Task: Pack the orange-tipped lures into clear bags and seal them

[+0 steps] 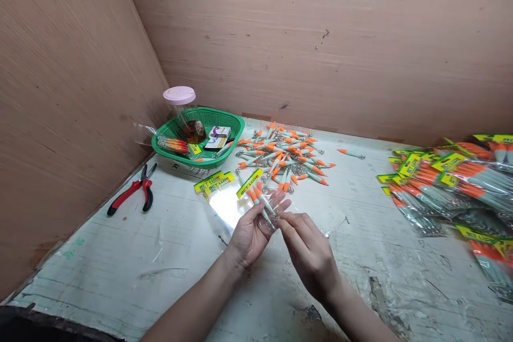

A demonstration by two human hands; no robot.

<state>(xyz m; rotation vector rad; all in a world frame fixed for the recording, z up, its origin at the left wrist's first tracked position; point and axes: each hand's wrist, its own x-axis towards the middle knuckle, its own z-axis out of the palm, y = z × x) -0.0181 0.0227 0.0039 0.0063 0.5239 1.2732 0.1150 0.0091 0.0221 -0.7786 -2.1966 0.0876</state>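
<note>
My left hand [250, 235] holds a clear plastic packet with a yellow-green "BCT LURE" header [249, 183], tilted over the palm. Inside it lie a few fishing lures [262, 200] with orange heads and pale green bodies, hooks towards me. My right hand [306, 251] is closed in a pinch at the packet's hook end; whether it grips the film or a lure is hidden by the fingers. Flat packets [220, 200] with the same header lie just left of my hands. Behind them is a heap of loose lures [286, 152].
Red-handled pliers [134, 192] lie at the left. A green basket [238, 131] holds a pink-lidded jar [180, 97], a small box [219, 137] and packed lures [173, 144]. Filled lure packets [444, 184] pile up at right. One lure [350, 153] lies apart. Wooden walls [320, 53] stand behind and left.
</note>
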